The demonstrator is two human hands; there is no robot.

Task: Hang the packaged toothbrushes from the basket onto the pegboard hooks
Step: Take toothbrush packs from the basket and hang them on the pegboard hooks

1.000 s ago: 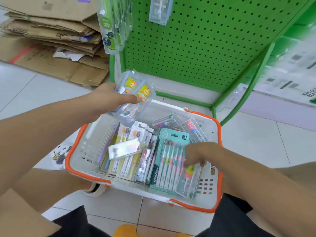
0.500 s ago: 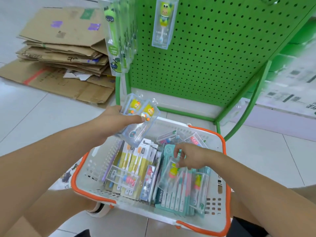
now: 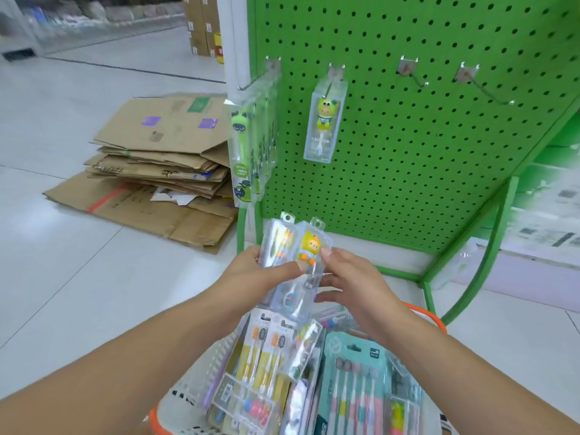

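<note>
Two clear packs of yellow cartoon children's toothbrushes (image 3: 306, 246) are held above the basket, below the green pegboard (image 3: 408, 136). My left hand (image 3: 254, 271) grips them from the left, thumb across the front. My right hand (image 3: 348, 277) pinches the front pack's right edge. The white basket with an orange rim (image 3: 188, 400) holds several more toothbrush packs (image 3: 354, 381). On the pegboard, one hook carries several green packs (image 3: 251, 152), another a single green cartoon pack (image 3: 324, 120). Two hooks (image 3: 417, 76) to the right are bare.
A pile of flattened cardboard boxes (image 3: 157, 171) lies on the tiled floor to the left of the rack. The rack's green tube frame (image 3: 483, 255) curves down at the right. Store shelves and stacked cartons stand far behind.
My right hand left the packs in the basket and came up to the yellow packs in my left hand. Both hands rose toward the pegboard as my view tilted up.
</note>
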